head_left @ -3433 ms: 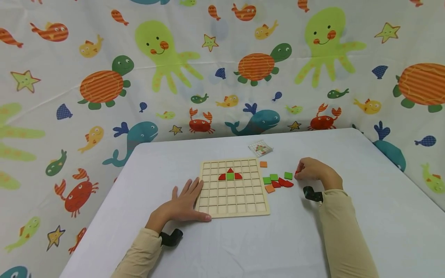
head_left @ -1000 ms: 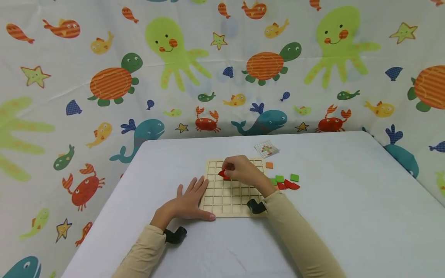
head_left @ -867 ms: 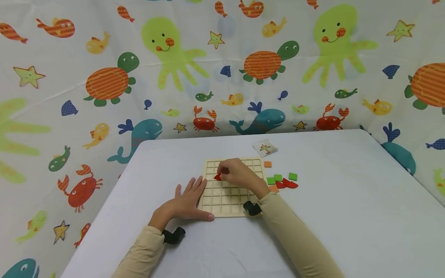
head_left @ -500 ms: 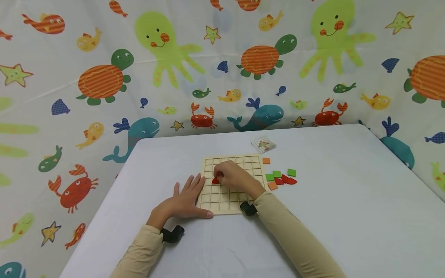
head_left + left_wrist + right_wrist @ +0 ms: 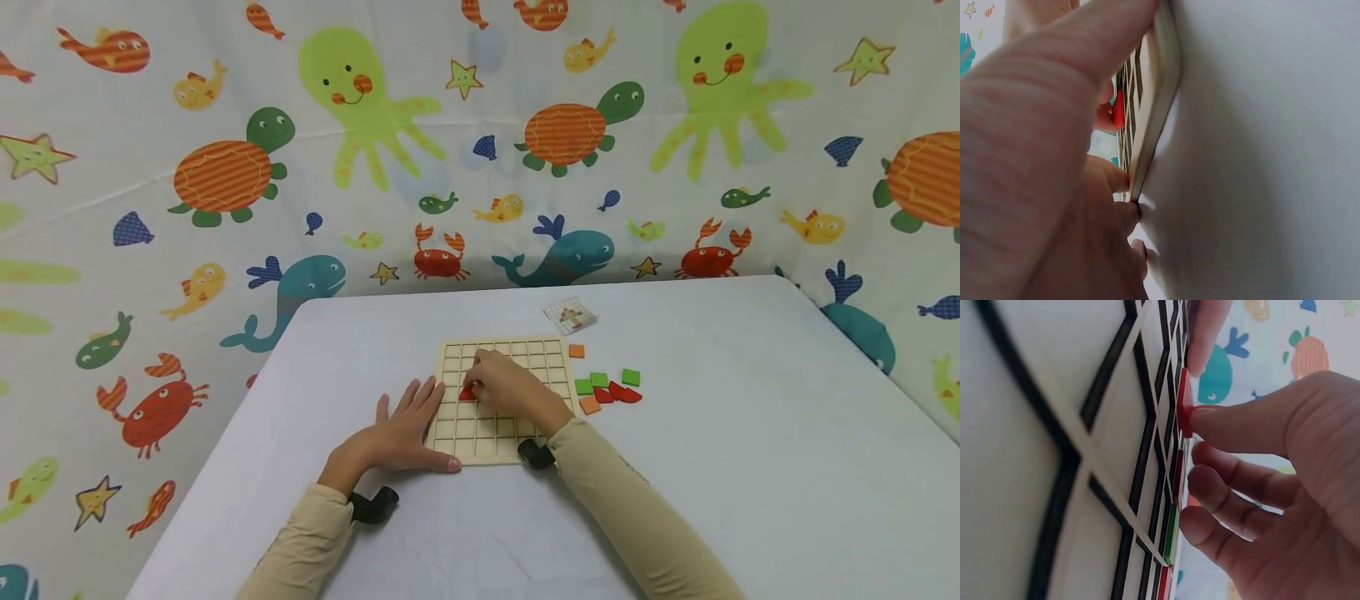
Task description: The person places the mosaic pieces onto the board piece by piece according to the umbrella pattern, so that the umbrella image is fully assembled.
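Observation:
My left hand (image 5: 397,433) lies with straight, spread fingers along the left edge of the wooden grid board (image 5: 483,454), thumb at its near corner. Over the board's upper left, my right hand (image 5: 510,387) pinches a red tile (image 5: 467,392) with a curved edge. In the right wrist view the thumb touches this red tile (image 5: 1185,403) against the grid, a fingertip at its far end. A green tile (image 5: 1171,534) and more red tiles sit in cells beyond it. From the head, my right hand hides those placed tiles.
Loose green tiles (image 5: 631,377), red tiles (image 5: 625,393) and orange tiles (image 5: 589,405) lie right of the board. Behind them is a small pattern card (image 5: 570,316). A sea-animal curtain (image 5: 480,167) hangs behind the white table (image 5: 750,467).
My right hand has come from the table's right side to the board with a red tile, then shifted slightly left and lowered it to the grid. My left hand stays at the board's edge.

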`<state>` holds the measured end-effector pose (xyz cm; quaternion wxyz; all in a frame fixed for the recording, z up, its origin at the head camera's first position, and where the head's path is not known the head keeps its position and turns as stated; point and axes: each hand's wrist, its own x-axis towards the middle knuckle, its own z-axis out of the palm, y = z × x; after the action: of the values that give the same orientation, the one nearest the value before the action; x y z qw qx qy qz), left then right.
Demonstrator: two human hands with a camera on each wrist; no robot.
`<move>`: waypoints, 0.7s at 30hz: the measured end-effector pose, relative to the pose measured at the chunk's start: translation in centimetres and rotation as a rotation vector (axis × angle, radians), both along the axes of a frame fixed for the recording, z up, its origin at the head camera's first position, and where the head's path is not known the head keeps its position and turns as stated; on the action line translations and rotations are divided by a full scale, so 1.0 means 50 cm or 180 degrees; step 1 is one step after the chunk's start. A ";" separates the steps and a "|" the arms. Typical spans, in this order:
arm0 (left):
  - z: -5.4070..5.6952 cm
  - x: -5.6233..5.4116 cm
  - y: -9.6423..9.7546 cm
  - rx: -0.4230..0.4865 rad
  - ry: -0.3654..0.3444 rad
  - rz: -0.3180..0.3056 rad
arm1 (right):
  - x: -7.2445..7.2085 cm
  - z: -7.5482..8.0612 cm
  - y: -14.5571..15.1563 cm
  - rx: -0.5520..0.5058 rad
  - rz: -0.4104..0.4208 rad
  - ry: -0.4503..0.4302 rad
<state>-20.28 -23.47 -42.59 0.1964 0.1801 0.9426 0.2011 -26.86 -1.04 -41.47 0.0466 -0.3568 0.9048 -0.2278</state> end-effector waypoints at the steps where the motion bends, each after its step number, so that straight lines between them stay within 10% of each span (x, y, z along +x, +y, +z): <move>1: 0.000 0.001 0.000 -0.0006 -0.0002 0.0001 | 0.001 -0.001 -0.001 0.0020 0.0009 -0.0013; 12: -0.001 0.005 -0.004 0.0004 -0.0005 -0.0012 | 0.008 0.005 0.009 -0.0204 0.0048 -0.0123; 21: 0.000 0.004 -0.010 -0.0058 -0.0002 0.0012 | -0.006 0.068 0.096 -0.0554 -0.0205 -0.0279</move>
<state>-20.07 -23.97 -42.60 0.1979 0.1765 0.9447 0.1930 -27.15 3.75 -38.07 0.0477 -0.3199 0.8897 -0.3223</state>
